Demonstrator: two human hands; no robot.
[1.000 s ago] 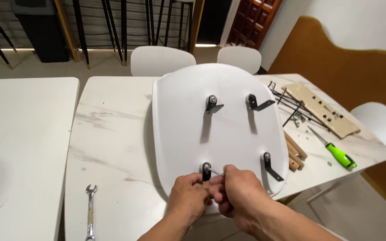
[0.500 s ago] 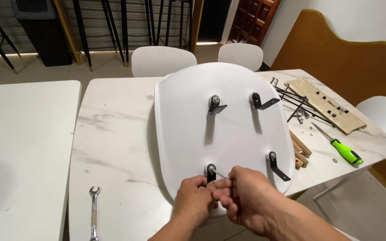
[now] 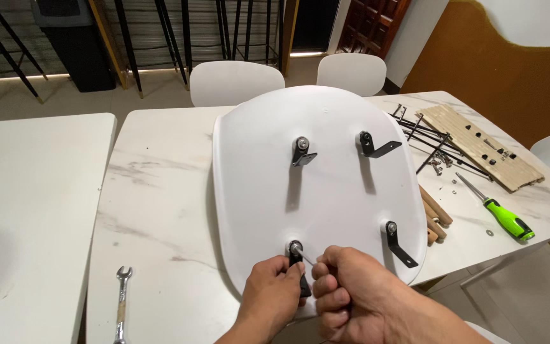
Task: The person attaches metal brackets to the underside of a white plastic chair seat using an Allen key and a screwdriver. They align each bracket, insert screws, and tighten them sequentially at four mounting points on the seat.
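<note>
A white chair seat point(image 3: 326, 191) lies upside down on the marble table point(image 3: 160, 210). Black metal brackets are bolted to its underside: two at the far side point(image 3: 302, 151) point(image 3: 377, 146), one near right point(image 3: 397, 243) and one near left point(image 3: 296, 258). My left hand point(image 3: 268, 299) pinches the near left bracket. My right hand point(image 3: 351, 296) is closed around a thin metal key whose tip point(image 3: 307, 258) points at that bracket's bolt.
A wrench point(image 3: 121, 304) lies on the table at the near left. To the right lie wooden legs point(image 3: 434, 216), a green-handled screwdriver point(image 3: 503, 216), black metal rods point(image 3: 428, 137), a wooden board point(image 3: 479, 145) and loose screws. White chairs point(image 3: 237, 81) stand behind the table.
Both hands stay at the near left bracket. My right hand has shifted slightly as it works the key; the view has drifted a little.
</note>
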